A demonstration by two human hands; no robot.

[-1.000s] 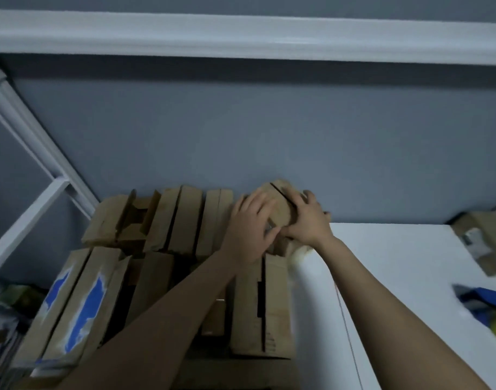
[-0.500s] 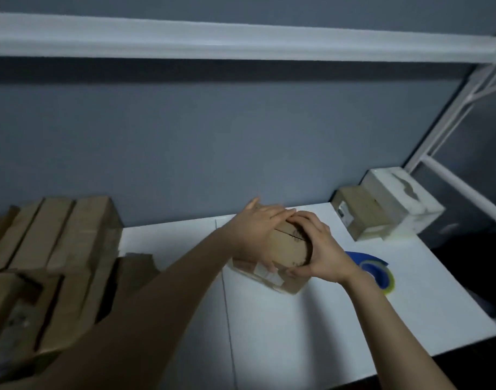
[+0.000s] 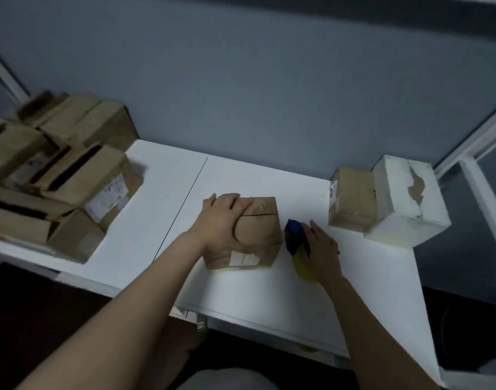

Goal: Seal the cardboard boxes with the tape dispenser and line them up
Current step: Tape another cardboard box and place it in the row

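The cardboard box (image 3: 258, 229) sits mid-tabletop (image 3: 241, 291), towards the front edge, with my left hand (image 3: 224, 218) spread flat on its flaps. My right hand (image 3: 321, 250) covers the tape dispenser (image 3: 294, 233) just beside it, but I cannot tell whether the fingers grip it. I'd press the seam shut and run the tape straight along it.

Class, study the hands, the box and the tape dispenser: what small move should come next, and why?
Probably lift the dispenser with the right hand and set it at the top seam of the box. The left hand presses the flaps down, the seam looks untaped, and the right hand lies on the dispenser beside the box.
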